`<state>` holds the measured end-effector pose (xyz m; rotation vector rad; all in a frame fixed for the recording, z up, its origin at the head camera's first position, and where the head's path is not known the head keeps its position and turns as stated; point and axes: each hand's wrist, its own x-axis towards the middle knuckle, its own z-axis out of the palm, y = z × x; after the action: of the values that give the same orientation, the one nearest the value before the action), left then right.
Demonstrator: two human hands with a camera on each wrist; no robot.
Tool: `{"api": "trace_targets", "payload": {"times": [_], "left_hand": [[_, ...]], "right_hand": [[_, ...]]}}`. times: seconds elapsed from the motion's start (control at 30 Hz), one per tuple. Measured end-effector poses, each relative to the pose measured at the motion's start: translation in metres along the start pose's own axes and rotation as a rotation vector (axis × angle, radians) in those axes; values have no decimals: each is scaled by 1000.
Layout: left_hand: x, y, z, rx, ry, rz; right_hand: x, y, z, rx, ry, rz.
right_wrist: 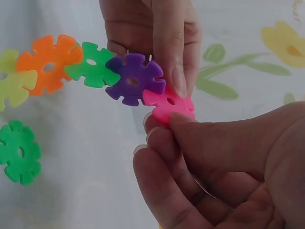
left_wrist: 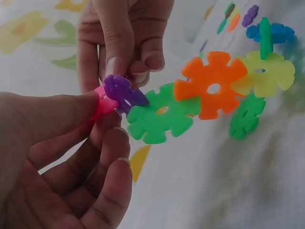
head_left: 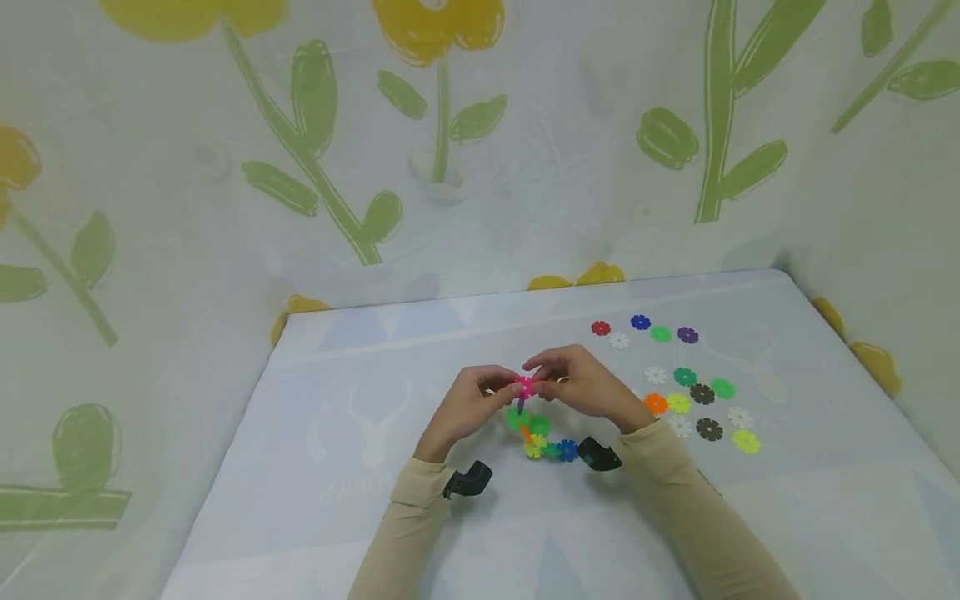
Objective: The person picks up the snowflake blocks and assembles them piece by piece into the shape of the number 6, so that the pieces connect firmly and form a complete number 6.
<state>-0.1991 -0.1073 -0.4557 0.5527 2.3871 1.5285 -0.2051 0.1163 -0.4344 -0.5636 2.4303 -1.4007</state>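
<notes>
Above the table, my left hand point(head_left: 468, 406) and right hand point(head_left: 583, 385) meet at a pink snowflake disc point(right_wrist: 170, 108). Each pinches it between thumb and fingers, the left on one side and the right on the other. A purple disc point(right_wrist: 136, 81) is slotted into the pink one. From there a chain runs on through a green disc point(left_wrist: 159, 125), an orange disc point(left_wrist: 209, 86), a yellow disc point(left_wrist: 271, 74), a second green disc point(left_wrist: 266, 38) and a blue disc point(left_wrist: 286, 33). Under the chain lies a separate green disc point(right_wrist: 20, 152).
Loose discs of several colours are spread on the table's right side, among them an orange disc point(head_left: 656, 404), a black disc point(head_left: 708, 429) and a red disc point(head_left: 601, 328). The pale table point(head_left: 315, 492) borders a flower-patterned curtain point(head_left: 525, 233) at the back.
</notes>
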Motion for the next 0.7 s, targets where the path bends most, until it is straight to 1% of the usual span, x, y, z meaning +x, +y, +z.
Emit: {"api": "trace_targets", "payload": {"times": [0.17,0.3,0.37,0.57,0.7], "left_hand": [[0,-1,0,25,-16,7],[-1,-2,-2,29,-34,13],[-2,-3,-3,20,-47,15],[-4,-6,-6,-11,-63,-6],[-4,-5,-6,-20,-69,-14]], "right_hand": [[-1,3,0,-35,2,-26],[-3,3,-6,-73,45,-23],[-5,4,-11,-74,75,-15],[-13,12,-32,-97,174,21],[-27,20,-56,-104,234,74]]}}
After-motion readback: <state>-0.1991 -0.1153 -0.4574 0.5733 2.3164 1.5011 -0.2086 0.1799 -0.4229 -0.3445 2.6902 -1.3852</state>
